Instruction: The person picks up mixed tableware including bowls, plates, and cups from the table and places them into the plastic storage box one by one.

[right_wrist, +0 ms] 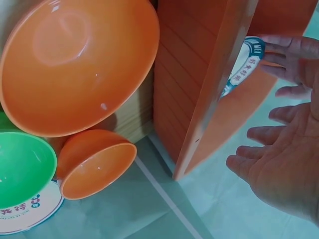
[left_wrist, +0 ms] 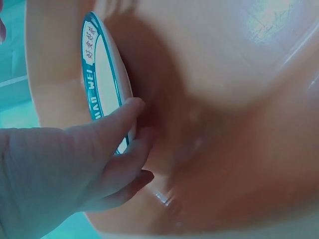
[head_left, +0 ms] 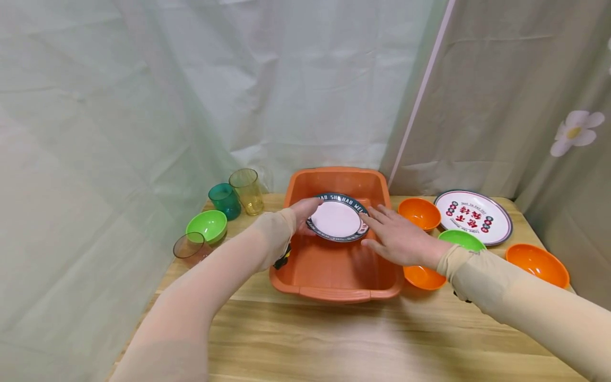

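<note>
A white plate (head_left: 336,218) with a dark teal lettered rim is inside the orange plastic basin (head_left: 334,293). My left hand (head_left: 304,211) pinches the plate's left edge between thumb and fingers. In the left wrist view the thumb lies over the rim of the tilted plate (left_wrist: 107,74), with the other fingers curled behind it. My right hand (head_left: 401,239) reaches over the basin's right wall, its fingers spread and straight. Those fingertips are right by the plate's right edge and grip nothing.
Left of the basin stand a yellow tumbler (head_left: 246,192), a teal cup (head_left: 224,201), a green bowl (head_left: 207,226) and a clear pinkish glass (head_left: 192,250). On the right are orange bowls (head_left: 537,264), another green bowl (head_left: 461,240) and an oval plate (head_left: 472,217). Curtains hang behind.
</note>
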`<state>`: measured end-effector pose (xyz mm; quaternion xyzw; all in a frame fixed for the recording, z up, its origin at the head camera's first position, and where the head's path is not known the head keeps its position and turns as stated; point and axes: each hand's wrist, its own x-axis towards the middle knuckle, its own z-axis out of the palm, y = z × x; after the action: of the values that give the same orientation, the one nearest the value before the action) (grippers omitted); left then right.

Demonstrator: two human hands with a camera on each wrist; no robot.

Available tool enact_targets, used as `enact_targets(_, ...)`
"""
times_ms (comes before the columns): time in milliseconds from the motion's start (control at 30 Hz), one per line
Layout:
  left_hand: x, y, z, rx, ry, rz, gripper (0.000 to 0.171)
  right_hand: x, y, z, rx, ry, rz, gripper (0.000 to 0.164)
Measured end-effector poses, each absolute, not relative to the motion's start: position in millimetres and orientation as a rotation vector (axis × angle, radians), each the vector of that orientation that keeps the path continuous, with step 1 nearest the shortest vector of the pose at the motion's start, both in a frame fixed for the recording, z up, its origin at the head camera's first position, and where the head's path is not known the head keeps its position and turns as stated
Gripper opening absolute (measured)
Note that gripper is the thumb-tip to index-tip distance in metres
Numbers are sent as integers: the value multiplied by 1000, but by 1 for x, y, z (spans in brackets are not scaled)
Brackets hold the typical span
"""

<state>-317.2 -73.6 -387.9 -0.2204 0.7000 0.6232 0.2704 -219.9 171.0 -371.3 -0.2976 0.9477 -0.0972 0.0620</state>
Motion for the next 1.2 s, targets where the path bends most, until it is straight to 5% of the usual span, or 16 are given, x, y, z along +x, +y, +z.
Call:
enact_targets(667, -309, -77, -390, -570, 1984, 1565, 61, -220, 174, -371, -895, 2872, -281, 71)
enact_targets(1200, -277, -93, -353, 562, 2929, 441, 80, -219, 183, -368, -855, 2894, -280, 72)
